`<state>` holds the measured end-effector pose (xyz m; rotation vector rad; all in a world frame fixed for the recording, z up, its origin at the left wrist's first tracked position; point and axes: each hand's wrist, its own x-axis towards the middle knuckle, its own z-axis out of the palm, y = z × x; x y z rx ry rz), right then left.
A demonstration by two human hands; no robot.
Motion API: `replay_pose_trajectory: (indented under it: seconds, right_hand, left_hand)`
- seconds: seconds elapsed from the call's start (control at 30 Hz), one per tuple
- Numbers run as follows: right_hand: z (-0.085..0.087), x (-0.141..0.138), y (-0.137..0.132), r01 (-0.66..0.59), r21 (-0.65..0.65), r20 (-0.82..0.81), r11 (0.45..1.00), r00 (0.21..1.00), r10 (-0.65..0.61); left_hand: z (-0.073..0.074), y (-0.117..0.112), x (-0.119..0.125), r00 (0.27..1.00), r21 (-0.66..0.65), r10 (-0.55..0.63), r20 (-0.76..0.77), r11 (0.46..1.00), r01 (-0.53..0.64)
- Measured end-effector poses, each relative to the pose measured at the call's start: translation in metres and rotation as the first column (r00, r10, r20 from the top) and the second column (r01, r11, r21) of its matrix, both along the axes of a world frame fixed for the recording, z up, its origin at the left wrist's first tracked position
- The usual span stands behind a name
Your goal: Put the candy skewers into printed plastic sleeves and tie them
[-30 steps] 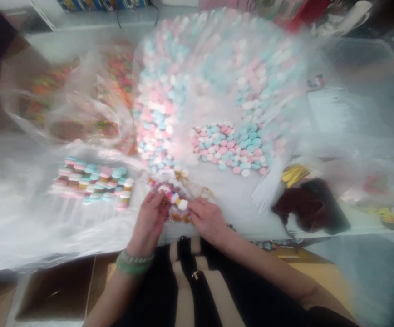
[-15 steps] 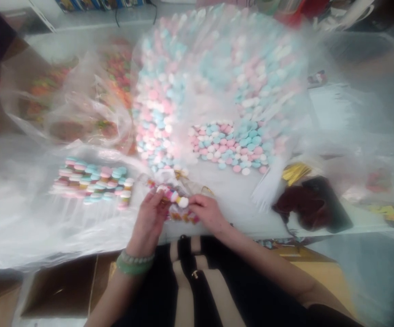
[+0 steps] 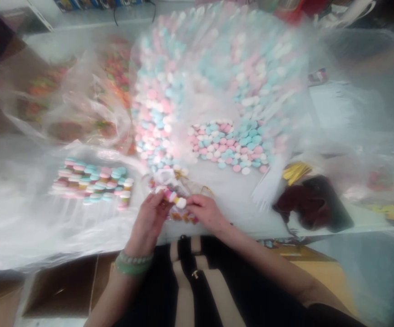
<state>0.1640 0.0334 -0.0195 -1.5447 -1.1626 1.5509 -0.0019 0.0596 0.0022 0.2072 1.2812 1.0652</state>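
Note:
Between my two hands is a short skewer of candies, white, pink and yellow, tilted down to the right. My left hand is closed around its left part. At its right end, my right hand pinches by the white piece; the fingertips are partly hidden. Beneath the hands lies a clear bag with colourful print, close to the near table edge. Finished-looking rows of candy skewers in pink, blue and white rest to the left on clear plastic.
A big clear bag of pastel candies fills the middle back. Left of it is a bag of orange and green sweets. White sticks, gold ties, a dark red cloth and a black flat object lie right.
Both hands stay close together with the candy skewer between them. They have shifted only very slightly left, and the view has tilted a little.

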Motion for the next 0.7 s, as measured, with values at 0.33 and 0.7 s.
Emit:
replay_pose_trajectory:
  seconds: [0.33,0.7]
  right_hand:
    - [0.015,0.003,0.002,-0.147,-0.216,-0.309,0.965,0.948,0.075]
    - [0.015,-0.006,-0.004,-0.103,-0.407,-0.524,0.907,0.840,-0.139]
  left_hand:
    - [0.010,0.008,-0.008,0.997,0.051,0.019,0.077,0.998,-0.023]
    - [0.013,0.005,0.003,0.995,-0.008,0.005,0.103,1.000,-0.004]
